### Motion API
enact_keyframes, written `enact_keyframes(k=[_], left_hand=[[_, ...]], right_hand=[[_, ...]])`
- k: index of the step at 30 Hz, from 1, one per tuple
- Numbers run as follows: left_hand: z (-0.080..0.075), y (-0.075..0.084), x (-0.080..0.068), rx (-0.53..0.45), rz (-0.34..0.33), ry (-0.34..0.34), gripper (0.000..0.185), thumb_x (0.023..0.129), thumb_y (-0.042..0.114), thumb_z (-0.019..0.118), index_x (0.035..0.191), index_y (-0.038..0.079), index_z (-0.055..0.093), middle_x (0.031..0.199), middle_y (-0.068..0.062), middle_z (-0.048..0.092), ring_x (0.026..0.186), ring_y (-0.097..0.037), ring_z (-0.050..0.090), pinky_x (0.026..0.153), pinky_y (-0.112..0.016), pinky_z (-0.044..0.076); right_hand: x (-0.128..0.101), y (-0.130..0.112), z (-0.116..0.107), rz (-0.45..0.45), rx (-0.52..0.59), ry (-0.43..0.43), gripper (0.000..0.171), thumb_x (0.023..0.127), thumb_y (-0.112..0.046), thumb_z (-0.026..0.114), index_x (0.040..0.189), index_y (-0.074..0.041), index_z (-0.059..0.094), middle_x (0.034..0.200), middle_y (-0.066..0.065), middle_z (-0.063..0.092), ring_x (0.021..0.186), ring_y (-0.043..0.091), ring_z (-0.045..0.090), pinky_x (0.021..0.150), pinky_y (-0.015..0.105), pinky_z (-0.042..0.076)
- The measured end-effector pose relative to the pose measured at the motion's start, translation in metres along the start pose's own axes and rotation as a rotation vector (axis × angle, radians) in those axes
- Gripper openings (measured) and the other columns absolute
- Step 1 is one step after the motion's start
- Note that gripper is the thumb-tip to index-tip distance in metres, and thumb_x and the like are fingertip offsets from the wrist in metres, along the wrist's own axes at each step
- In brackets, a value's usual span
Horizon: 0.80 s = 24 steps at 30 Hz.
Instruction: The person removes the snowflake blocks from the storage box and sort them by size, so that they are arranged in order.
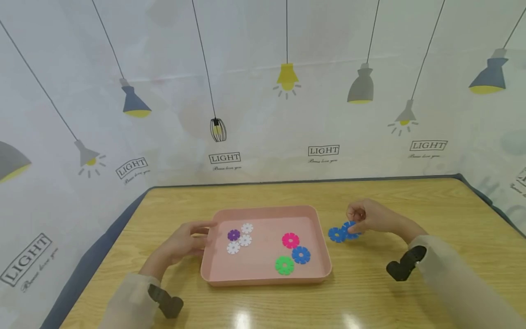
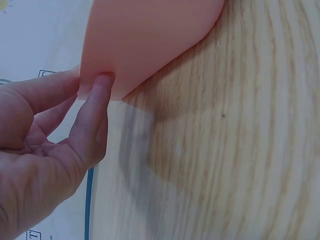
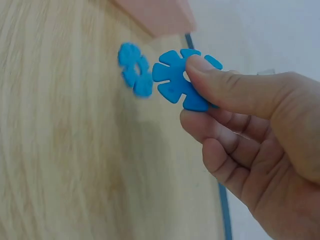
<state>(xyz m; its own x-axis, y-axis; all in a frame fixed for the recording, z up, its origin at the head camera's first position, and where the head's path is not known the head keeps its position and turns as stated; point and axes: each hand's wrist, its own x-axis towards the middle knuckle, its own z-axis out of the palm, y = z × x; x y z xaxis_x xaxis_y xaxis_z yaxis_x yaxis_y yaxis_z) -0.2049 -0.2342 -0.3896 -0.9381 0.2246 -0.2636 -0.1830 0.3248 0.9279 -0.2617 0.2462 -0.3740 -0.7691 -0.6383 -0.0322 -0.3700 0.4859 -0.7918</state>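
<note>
My right hand (image 1: 371,217) pinches a blue flower-shaped disc (image 3: 172,75) between thumb and fingers, to the right of the tray. A second blue disc (image 1: 336,235) is just left of it, over the table. My left hand (image 1: 190,240) holds the left side of the pink tray (image 1: 263,281), thumb (image 2: 95,100) against the outer wall and a finger at the rim. Inside the tray, a purple disc (image 1: 234,235) and 3 small white discs (image 1: 245,240) lie on the left. A pink disc (image 1: 290,240), a blue disc (image 1: 301,255) and a green disc (image 1: 284,265) are grouped on the right.
The tray stands on a wooden table (image 1: 370,292). Behind the table hangs a pale cloth (image 1: 255,100) printed with lamps, its dark lower border running along the table's back and sides. A dark wrist camera is strapped on each sleeve.
</note>
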Motion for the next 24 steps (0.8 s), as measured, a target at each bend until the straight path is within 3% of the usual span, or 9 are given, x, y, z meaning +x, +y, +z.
enact_keyframes(k=[8,16,24], left_hand=[[-0.002,-0.002,0.002,-0.005,-0.006,-0.002,0.048,0.089,-0.002,0.052,0.136,0.002,0.042,0.133,-0.026,0.038,0.105,-0.03,0.055,0.081,-0.039,0.052],[-0.002,0.0,0.001,-0.01,-0.001,0.003,0.047,0.09,-0.004,0.05,0.136,0.001,0.042,0.131,-0.026,0.039,0.104,-0.03,0.055,0.082,-0.039,0.051],[-0.002,0.0,0.0,-0.007,0.004,-0.011,0.048,0.09,-0.003,0.05,0.136,0.001,0.04,0.131,-0.027,0.038,0.104,-0.03,0.055,0.081,-0.04,0.052]], right_hand=[[-0.01,0.029,-0.002,0.07,-0.009,0.073,0.026,0.076,-0.01,0.074,0.084,0.003,0.053,0.068,0.003,0.048,0.061,0.012,0.044,0.052,0.025,0.042],[-0.008,0.032,0.0,0.16,-0.069,0.113,0.027,0.075,-0.015,0.075,0.084,0.001,0.055,0.067,0.001,0.047,0.061,0.014,0.043,0.053,0.025,0.038],[-0.007,0.037,0.004,0.21,-0.148,0.099,0.029,0.074,-0.019,0.076,0.088,0.002,0.062,0.073,0.001,0.057,0.068,0.016,0.051,0.059,0.028,0.046]])
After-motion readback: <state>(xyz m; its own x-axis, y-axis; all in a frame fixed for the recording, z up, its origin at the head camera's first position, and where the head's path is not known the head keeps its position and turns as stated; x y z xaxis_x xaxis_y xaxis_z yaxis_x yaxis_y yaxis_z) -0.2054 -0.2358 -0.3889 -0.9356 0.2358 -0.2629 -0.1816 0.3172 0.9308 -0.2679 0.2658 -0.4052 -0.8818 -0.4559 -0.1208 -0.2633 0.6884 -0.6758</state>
